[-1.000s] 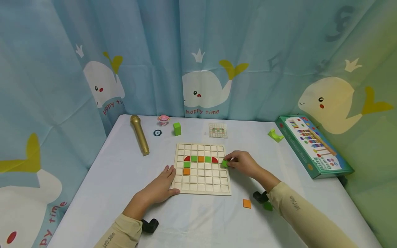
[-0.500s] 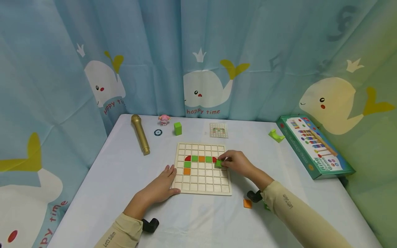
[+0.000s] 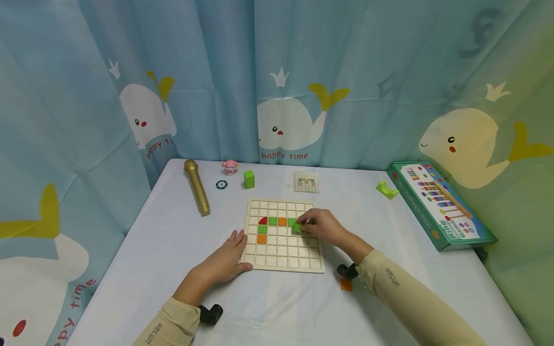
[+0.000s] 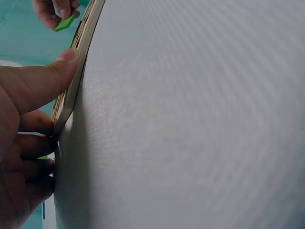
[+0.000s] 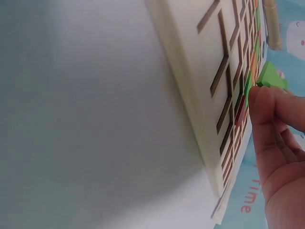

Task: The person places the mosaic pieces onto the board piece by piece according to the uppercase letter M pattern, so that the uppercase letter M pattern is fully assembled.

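A wooden grid board [image 3: 277, 263] lies flat on the table. My left hand [image 3: 222, 259] rests along its left side, thumb [image 4: 64, 71] on the board's edge near the front corner. My right hand [image 3: 326, 227] pinches a green tile [image 3: 296, 228] between thumb and fingers, over the board's right half. Tilted in the right wrist view, that green tile [image 5: 269, 75] shows above the grid. In the board sit a red rounded piece [image 3: 263, 221], several green tiles [image 3: 272, 221] and orange tiles [image 3: 282, 221]. Another red piece [image 5: 240, 112] is hidden behind my right hand in the head view.
Behind the board stand a green block [image 3: 249, 179], a pattern card [image 3: 306, 182], a round chip [image 3: 221, 184], a pink figurine [image 3: 230, 166] and a gold microphone [image 3: 197, 188]. To the right lie a green curved block [image 3: 387, 190], a game box [image 3: 441, 206] and an orange tile [image 3: 346, 285].
My right hand has carried the green tile leftward from the board's right edge to over the row of coloured pieces, covering the right red piece. My left hand stays in place.
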A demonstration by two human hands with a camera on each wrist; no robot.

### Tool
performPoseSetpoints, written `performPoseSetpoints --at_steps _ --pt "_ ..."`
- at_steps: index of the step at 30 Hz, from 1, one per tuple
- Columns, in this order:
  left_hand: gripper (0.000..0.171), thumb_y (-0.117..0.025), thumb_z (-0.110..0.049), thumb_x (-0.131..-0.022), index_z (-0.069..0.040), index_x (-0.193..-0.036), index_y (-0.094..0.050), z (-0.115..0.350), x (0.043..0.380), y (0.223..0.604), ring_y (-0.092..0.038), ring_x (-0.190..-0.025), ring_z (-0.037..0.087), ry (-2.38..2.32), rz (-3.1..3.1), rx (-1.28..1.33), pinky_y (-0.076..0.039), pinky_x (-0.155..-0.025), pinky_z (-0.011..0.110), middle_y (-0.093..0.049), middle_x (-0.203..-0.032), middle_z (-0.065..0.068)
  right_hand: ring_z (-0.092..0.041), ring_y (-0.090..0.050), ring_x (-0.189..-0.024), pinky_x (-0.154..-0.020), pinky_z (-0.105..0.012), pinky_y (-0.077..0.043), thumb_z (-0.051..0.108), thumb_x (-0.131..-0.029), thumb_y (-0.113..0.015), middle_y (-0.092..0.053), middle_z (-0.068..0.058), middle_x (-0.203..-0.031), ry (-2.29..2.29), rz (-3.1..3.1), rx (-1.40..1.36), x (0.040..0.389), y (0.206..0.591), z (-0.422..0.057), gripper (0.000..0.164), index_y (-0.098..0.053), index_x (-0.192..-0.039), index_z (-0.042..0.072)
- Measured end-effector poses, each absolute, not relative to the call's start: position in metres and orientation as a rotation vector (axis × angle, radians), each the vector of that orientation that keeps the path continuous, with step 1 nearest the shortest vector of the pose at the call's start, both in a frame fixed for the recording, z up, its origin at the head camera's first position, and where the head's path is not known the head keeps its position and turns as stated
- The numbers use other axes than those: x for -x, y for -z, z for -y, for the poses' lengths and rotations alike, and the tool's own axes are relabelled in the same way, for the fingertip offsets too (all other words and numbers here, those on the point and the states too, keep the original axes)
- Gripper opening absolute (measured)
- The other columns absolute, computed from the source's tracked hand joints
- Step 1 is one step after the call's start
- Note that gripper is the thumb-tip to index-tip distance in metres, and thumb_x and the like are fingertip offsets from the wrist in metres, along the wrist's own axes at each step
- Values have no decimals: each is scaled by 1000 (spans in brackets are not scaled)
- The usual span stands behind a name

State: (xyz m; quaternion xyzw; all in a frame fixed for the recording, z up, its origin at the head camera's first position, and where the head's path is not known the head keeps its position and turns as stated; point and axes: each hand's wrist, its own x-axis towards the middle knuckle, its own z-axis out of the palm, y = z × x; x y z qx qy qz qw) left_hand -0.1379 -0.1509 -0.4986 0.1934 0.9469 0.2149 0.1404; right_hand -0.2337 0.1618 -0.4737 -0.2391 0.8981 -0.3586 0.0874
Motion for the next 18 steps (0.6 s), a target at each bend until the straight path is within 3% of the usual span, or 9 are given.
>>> performPoseSetpoints --at_steps 18 --pt "85 -69 -40 -95 8 -153 -31 151 139 499 -13 -152 37 -624 -2741 -556 -23 -120 47 -21 -163 22 -13 -65 -85 -73 -27 -56 0 -90 -74 -70 -6 -104 1069 -2641 769 239 478 -139 19 -77 -109 5"
